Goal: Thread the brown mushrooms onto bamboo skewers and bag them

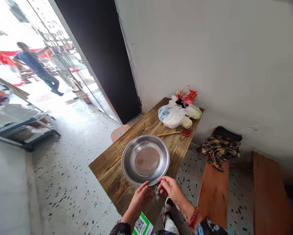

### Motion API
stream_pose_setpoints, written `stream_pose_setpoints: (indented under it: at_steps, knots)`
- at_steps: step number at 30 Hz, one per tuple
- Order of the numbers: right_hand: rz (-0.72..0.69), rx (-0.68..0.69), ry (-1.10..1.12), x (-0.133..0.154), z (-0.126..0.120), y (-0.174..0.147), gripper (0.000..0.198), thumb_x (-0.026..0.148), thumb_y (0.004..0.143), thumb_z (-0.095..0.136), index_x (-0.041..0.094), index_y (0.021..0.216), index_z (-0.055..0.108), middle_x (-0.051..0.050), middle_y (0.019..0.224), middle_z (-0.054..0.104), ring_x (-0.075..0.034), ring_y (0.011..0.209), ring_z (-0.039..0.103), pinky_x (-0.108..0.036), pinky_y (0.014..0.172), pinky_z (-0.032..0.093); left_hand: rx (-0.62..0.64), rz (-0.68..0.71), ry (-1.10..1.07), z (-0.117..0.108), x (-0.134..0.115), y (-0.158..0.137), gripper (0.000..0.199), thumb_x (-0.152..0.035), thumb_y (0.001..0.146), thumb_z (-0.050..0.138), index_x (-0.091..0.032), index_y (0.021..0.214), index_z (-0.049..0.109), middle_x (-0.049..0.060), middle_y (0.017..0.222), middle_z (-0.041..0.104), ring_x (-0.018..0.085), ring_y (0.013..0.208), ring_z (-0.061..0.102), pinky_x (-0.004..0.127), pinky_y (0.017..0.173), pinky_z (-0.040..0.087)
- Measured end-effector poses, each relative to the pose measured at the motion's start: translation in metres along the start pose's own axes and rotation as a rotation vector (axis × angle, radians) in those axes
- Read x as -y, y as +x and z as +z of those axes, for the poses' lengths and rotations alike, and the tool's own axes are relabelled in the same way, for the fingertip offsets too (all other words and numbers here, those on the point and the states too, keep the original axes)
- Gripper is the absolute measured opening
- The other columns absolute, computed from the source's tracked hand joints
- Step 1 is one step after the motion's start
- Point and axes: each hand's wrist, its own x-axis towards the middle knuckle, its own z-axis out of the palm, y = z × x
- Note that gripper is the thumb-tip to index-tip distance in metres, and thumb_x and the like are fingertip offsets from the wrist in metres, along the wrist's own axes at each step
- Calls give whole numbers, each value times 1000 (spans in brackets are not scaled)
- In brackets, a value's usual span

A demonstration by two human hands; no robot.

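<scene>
A round stainless-steel basin (pixel 145 160) sits on the wooden counter (pixel 107 168), close to the counter's near edge, its flat bottom showing a dull brownish patch. At the basin's 6 o'clock rim the two hands meet: the left hand (pixel 141 195) comes up from about 7 o'clock with its fingers (pixel 144 187) loosely curled and touching the rim's underside edge, while the right hand (pixel 171 190) lies at about 5 o'clock, fingers bent with the tips on or just at the rim; whether either hand actually pinches the metal I cannot tell. The right wrist wears a red bead bracelet (pixel 193 218). A green-and-white QR-code tag (pixel 142 225) shows below the left forearm. Beyond the basin, toward 1 o'clock, red-handled scissors (pixel 185 132) lie on the counter, and farther on at the far end several plastic bags (pixel 172 116) are bunched together, a red packet (pixel 189 95) behind them. Off the counter at 3 o'clock a plaid cloth (pixel 219 150) drapes over the end of a wooden bench (pixel 213 189). At 10 o'clock, outside the glass door, a person (pixel 36 67) walks past.
</scene>
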Motion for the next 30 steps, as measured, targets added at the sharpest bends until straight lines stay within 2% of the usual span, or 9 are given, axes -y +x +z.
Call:
stream_pose_setpoints:
  at_steps: [5,8,13,16,19,23,26,28,30]
  knots:
    - [-21,60,43,21,-13,27,59,68,64,69,16,92,67,-1,70,66,-11,56,57,-22,50,37,-51,41,2,8,5,-13,40,-30,77,70,-14,112,61,9,88,72,16,65,68,25,59,49]
    - [-25,87,37,17,-11,20,59,69,67,66,16,93,66,-1,71,67,-11,56,58,-21,51,38,-50,95,-12,1,9,-21,39,-34,74,73,-14,106,64,10,87,72,17,66,68,26,61,50]
    - [11,169,-94,4,-19,8,63,73,63,66,15,88,67,-3,69,68,-12,53,59,-22,48,38,-98,200,-113,-2,13,-34,45,-38,70,76,-14,107,67,12,89,72,18,69,68,27,62,51]
    - [-5,156,-185,9,-42,22,66,76,66,61,15,90,67,-4,70,68,-13,53,61,-22,48,38,-109,194,-169,7,11,-42,43,-37,68,77,-14,103,68,11,86,72,19,69,68,27,61,51]
    - [-68,126,-287,26,-83,59,64,75,70,56,15,91,66,-5,71,69,-15,56,63,-24,49,41,-148,169,-197,25,3,-41,41,-36,67,78,-15,100,69,11,85,73,18,68,67,27,61,51]
    - [-218,77,-466,67,-153,137,55,65,80,53,15,99,65,-9,79,71,-20,66,67,-31,58,50,-272,184,-247,65,-13,-13,37,-34,67,77,-17,99,69,9,85,73,19,68,67,27,61,51]
    - [-373,47,-622,120,-207,203,47,55,85,50,15,105,65,-13,93,73,-24,84,69,-38,76,53,-368,189,-318,117,-29,20,29,-31,71,74,-19,97,70,8,85,72,17,68,66,26,60,51]
    - [-481,26,-725,164,-238,245,42,49,88,47,17,111,64,-15,105,71,-25,96,67,-39,84,53,-349,155,-325,159,-44,41,28,-32,72,74,-18,95,70,8,82,71,17,66,65,26,59,50]
    - [-576,-7,-830,208,-265,284,41,43,90,45,17,116,62,-16,112,68,-26,103,64,-42,90,51,-266,114,-284,200,-63,57,33,-36,70,75,-16,95,69,8,80,70,17,65,64,26,59,48]
